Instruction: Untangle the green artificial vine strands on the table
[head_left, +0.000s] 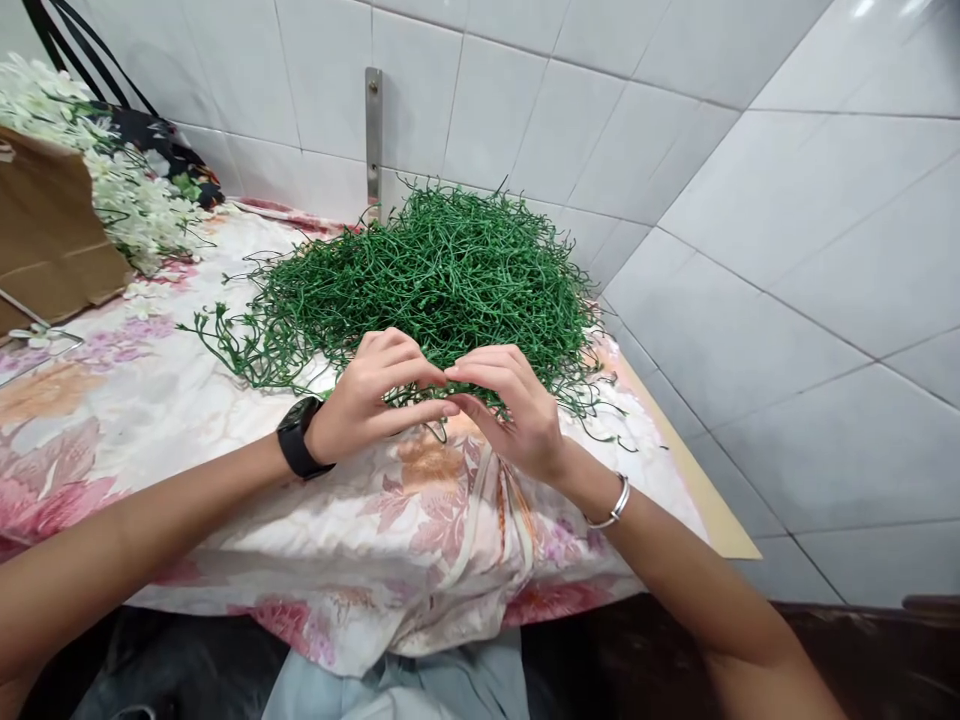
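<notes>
Both hands meet in front of a large tangled heap of thin green plastic stems [465,270], some with small buds or leaflets at their ends. My left hand [382,385], wearing a black watch [300,437] at the wrist, curls its fingers and thumb inward. Opposite it, my right hand [514,405], with a silver bangle [616,503] on the wrist, bends the same way. The thumb and finger tips of the two hands come together in a pinch. What lies between them is too small to make out. A thin stem loop shows just below the left thumb.
A flowered cloth [322,540] covers the table. To the left are white artificial flowers [146,195], a brown cardboard box [52,225] and a bent metal wire [56,338]. Tiled walls [510,110] rise behind and to the right, with a metal bracket [373,135].
</notes>
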